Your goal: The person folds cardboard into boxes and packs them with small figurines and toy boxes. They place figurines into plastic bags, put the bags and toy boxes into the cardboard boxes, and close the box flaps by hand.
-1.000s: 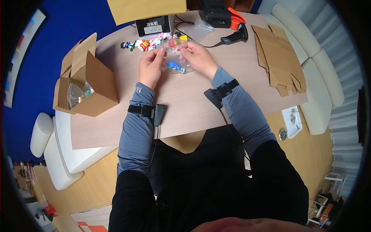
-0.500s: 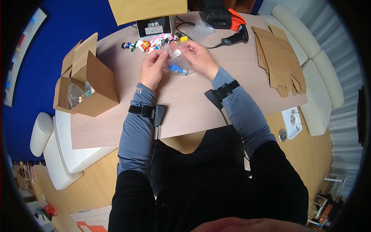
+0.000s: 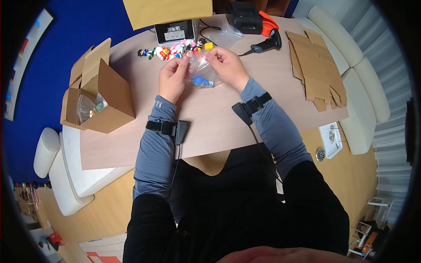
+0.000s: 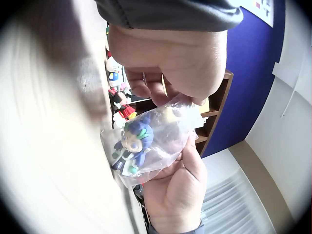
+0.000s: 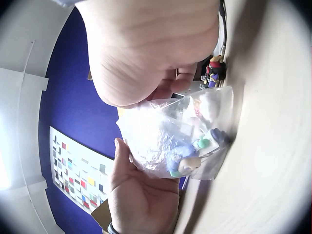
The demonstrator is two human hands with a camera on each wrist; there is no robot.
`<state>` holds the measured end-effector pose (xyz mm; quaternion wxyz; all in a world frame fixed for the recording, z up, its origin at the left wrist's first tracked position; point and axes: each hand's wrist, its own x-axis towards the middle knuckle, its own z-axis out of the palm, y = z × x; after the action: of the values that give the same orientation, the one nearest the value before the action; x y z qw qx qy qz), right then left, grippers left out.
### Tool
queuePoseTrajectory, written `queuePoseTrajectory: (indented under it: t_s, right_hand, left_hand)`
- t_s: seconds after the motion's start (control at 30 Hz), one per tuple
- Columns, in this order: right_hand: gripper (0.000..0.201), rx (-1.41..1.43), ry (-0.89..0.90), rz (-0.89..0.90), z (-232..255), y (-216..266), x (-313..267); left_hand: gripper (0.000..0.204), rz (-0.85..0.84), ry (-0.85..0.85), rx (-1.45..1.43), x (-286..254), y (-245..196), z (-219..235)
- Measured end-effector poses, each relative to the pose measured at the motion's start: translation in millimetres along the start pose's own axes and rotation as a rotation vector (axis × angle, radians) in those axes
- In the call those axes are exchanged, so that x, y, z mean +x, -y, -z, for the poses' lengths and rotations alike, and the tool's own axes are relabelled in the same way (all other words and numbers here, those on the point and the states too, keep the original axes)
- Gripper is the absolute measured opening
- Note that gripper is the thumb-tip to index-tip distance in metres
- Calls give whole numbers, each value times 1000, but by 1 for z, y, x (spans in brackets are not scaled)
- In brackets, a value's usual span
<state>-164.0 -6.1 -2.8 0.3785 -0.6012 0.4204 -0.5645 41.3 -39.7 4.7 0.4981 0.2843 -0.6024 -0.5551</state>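
A clear plastic zip bag (image 3: 201,70) hangs upright between both hands, just above the table. My left hand (image 3: 172,79) pinches one upper corner between thumb and fingers. On the other side my right hand (image 3: 229,69) pinches the opposite corner. Low inside the bag lies a small toy figurine (image 4: 134,140) with blue hair, green trim and a dark-and-white outfit. The right wrist view shows the same bag (image 5: 156,131) with its film creased and shiny near the top edge.
Several toy figurines (image 3: 164,52) stand in a row behind the hands, before a small screen (image 3: 175,31). An open cardboard box (image 3: 109,96) with bagged items is at left. Flattened cardboard (image 3: 318,65), a barcode scanner (image 3: 266,41) and a black device (image 3: 245,17) lie to the right.
The bag has straightened between the hands, and the blue figurine has sunk slightly lower in it. Both hands keep their pinch on the top edge and have barely shifted.
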Motion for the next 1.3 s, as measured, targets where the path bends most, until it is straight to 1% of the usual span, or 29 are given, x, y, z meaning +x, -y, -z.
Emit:
queuePoseTrajectory:
  t_s: [0.03,0.17,0.23,0.27,0.33,0.43,0.53,0.63,0.7,0.73,0.77,0.83,0.9,0.97,1.03,1.07,1.13,1.23,1.3]
  right_hand:
    - [20,-55,-11,36,1,-5,1]
    - [20,-55,-4,22,2,-7,2]
    - [20,81,44,-89,3,-4,2]
    - [20,82,45,-88,1,2,1]
    - [24,173,76,-85,-5,12,-2]
    - [24,145,53,-56,-7,12,-3]
    - [24,140,38,-85,-3,13,-3]
    - [23,137,48,-62,0,12,-4]
    - [23,145,51,-59,-1,12,-5]
    - [23,152,55,-57,-2,12,-5]
    - [23,153,56,-57,-3,13,-5]
    - [24,155,145,-80,-5,13,-5]
    - [25,156,161,-73,-8,16,-7]
    - [26,157,176,-65,-10,18,-7]
    - [29,6,86,-53,-9,19,-8]
    - [29,6,87,-54,-9,15,-7]
    - [31,-15,60,14,-11,9,-5]
    - [32,-97,52,25,-12,19,-7]
    - [32,-137,49,50,-11,15,-6]
  left_hand:
    - [28,-1,1,0,0,1,1]
    - [28,-24,-23,35,1,1,1]
    - [28,-24,-27,25,0,0,0]
    - [28,-16,-30,11,0,0,0]
    - [28,-8,-31,-2,0,-1,0]
    - [27,-17,-14,-7,0,0,-1]
    - [26,-26,6,2,-1,2,1]
    - [26,-36,14,20,-1,3,1]
    - [25,-3,35,-77,-2,-2,-2]
    - [25,-3,34,-77,-3,-4,-5]
    - [23,16,8,-92,-5,-11,-12]
    - [22,35,-20,-106,-5,-10,-12]
    - [20,53,70,-57,-3,-2,-6]
    - [19,59,91,-26,-5,-1,-3]
    - [18,67,112,2,-6,-4,-4]
    - [17,55,112,14,-6,-5,-5]
    - [17,44,112,26,-6,-4,-5]
    - [16,41,98,11,-6,-3,-8]
    - [15,4,9,-52,-8,-14,-19]
